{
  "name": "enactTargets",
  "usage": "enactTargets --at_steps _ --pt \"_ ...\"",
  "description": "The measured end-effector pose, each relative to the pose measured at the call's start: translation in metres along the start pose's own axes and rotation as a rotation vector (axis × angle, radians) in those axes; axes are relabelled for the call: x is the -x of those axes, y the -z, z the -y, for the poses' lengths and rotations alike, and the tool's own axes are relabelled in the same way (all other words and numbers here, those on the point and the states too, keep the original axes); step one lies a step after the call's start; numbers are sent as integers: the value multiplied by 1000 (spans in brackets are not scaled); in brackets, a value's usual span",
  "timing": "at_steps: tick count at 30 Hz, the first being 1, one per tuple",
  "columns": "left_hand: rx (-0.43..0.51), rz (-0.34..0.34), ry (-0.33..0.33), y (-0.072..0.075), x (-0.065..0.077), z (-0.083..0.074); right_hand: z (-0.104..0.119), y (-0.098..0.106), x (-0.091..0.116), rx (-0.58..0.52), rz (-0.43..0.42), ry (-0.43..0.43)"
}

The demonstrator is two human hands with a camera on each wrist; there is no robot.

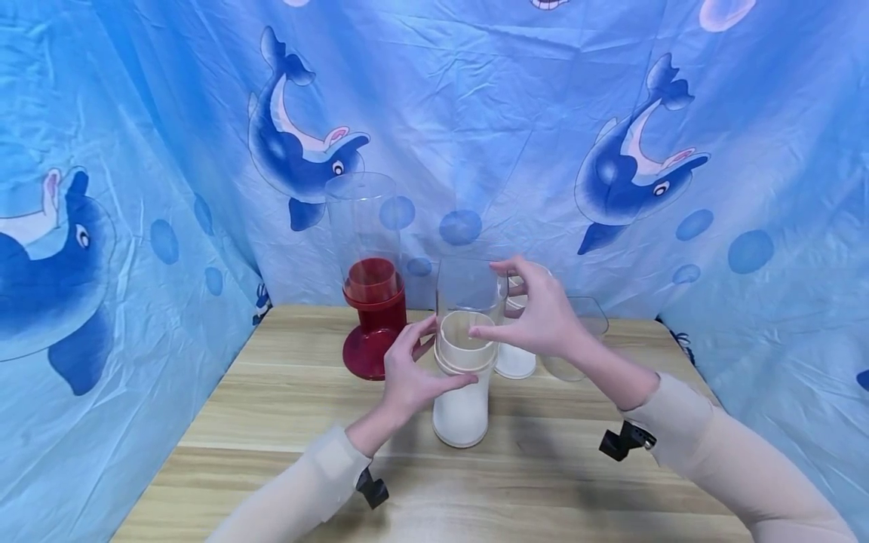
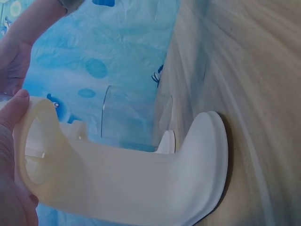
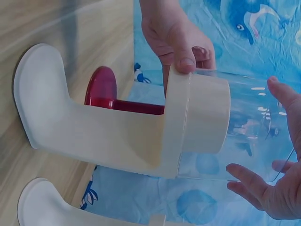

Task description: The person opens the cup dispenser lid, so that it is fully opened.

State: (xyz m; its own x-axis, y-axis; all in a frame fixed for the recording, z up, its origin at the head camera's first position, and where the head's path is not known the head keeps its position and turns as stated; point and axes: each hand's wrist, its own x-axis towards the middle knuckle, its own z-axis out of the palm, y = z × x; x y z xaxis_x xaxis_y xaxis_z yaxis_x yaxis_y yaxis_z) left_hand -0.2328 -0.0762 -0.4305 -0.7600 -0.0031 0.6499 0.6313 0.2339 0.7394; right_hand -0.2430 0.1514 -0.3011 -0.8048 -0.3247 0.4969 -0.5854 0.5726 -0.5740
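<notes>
A white stand [image 1: 462,415] with a round ring on top stands upright on the wooden table, in front of me. Over its collar sits a clear cylinder [image 1: 465,283], upright, its lower end around the collar. My left hand [image 1: 410,377] holds the stand's ring, thumb at the near side and fingers at the far side; the right wrist view shows that thumb pressing the ring's edge. Higher up, my right hand [image 1: 543,313] grips the clear cylinder from the right with spread, bent fingers. In the right wrist view its fingertips [image 3: 240,172] lie along the cylinder wall.
Behind to the left stands a red stand [image 1: 383,320] carrying another clear cylinder [image 1: 363,215]. A second white stand [image 1: 516,363] is behind my right hand, with a loose clear cylinder [image 1: 589,308] beside it. A blue dolphin curtain [image 1: 475,113] hangs around the table [image 1: 258,415].
</notes>
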Motion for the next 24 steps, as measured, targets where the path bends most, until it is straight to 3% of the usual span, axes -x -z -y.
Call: enactTargets --at_steps 10,24 --pt "25 7 -59 7 22 -10 13 1 20 -23 16 1" --pt "41 19 -94 3 35 -17 20 5 37 -2 21 9"
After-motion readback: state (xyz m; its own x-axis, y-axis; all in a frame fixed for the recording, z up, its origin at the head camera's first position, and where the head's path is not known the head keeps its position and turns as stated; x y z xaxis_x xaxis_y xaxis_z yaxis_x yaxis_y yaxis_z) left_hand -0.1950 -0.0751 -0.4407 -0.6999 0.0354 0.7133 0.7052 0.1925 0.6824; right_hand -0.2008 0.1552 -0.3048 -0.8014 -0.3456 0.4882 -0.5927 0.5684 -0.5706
